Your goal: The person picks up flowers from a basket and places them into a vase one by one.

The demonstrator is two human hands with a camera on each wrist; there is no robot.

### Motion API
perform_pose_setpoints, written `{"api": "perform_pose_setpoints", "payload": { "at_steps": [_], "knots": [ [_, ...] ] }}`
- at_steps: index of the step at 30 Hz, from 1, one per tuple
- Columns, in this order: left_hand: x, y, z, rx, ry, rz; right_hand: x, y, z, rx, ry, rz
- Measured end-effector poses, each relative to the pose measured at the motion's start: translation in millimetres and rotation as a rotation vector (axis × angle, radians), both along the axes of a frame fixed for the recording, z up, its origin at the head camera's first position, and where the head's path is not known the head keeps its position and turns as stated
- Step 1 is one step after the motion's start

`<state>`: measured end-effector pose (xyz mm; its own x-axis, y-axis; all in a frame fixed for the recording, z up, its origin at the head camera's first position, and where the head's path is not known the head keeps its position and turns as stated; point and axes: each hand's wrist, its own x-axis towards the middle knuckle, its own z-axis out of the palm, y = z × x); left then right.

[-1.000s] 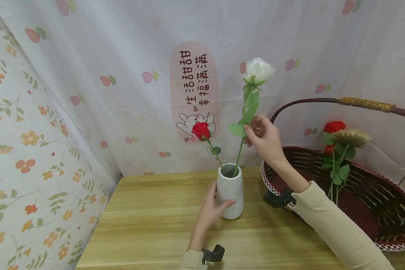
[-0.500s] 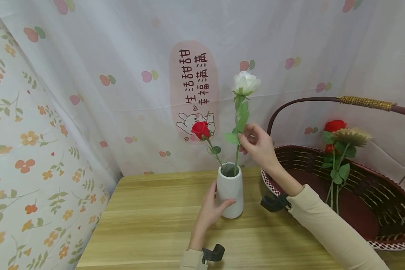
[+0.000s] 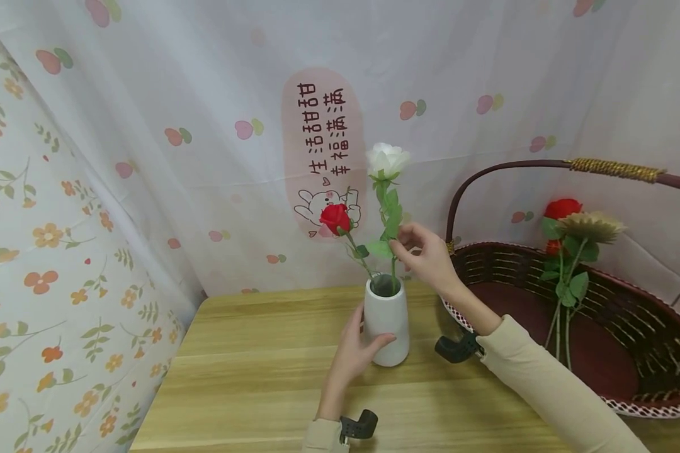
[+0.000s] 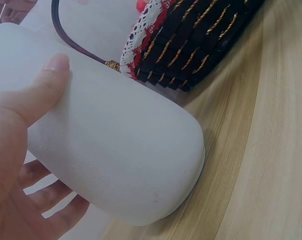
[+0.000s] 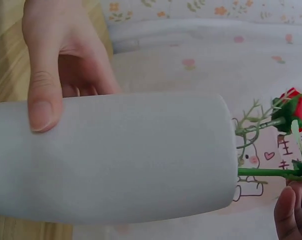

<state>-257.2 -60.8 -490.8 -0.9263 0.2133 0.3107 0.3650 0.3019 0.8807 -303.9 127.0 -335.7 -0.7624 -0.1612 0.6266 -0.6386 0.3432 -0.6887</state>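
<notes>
A white vase (image 3: 386, 327) stands upright on the wooden table. My left hand (image 3: 352, 352) grips it from the left, thumb across the front and fingers round the far side, as the left wrist view also shows. Above the mouth, my right hand (image 3: 425, 255) pinches the green stem of a white rose (image 3: 388, 161) just by its leaves. The lower end of that stem is inside the vase, hidden by the wall. A red rose (image 3: 336, 218) leans left out of the same vase; in the right wrist view both stems come out of the mouth.
To the right stands a dark woven basket (image 3: 501, 258) with a tall arched handle (image 3: 510, 165). In it lean a red flower (image 3: 563, 209) and a beige flower (image 3: 592, 226). A printed curtain (image 3: 215, 82) hangs behind the wooden table (image 3: 249, 365).
My right hand has moved down and left with the white rose, whose stem has sunk deeper into the vase. The left hand and the vase have stayed in place.
</notes>
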Motion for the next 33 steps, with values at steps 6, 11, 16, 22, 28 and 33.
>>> {"api": "perform_pose_setpoints", "payload": {
  "at_steps": [6, 11, 16, 22, 28, 33],
  "knots": [
    [0.1, 0.2, 0.3, 0.001, -0.007, 0.001, 0.2, -2, -9.5, 0.049, -0.018, -0.028],
    [-0.4, 0.5, 0.1, 0.001, 0.003, 0.001, 0.4, -4, -18.4, 0.071, -0.037, -0.037],
    [-0.5, 0.7, -0.1, 0.005, 0.007, 0.000, 0.8, -7, -23.5, 0.093, -0.048, -0.039],
    [-0.6, 0.6, 0.0, -0.002, 0.010, 0.005, 1.2, -8, -26.9, 0.148, -0.041, -0.065],
    [-0.8, 0.9, 0.1, 0.004, 0.033, 0.001, 0.9, -7, -33.1, 0.184, -0.069, -0.071],
    [-0.5, 0.7, 0.6, 0.004, 0.026, 0.000, 0.3, -6, -36.7, 0.194, -0.075, -0.081]
  ]
}}
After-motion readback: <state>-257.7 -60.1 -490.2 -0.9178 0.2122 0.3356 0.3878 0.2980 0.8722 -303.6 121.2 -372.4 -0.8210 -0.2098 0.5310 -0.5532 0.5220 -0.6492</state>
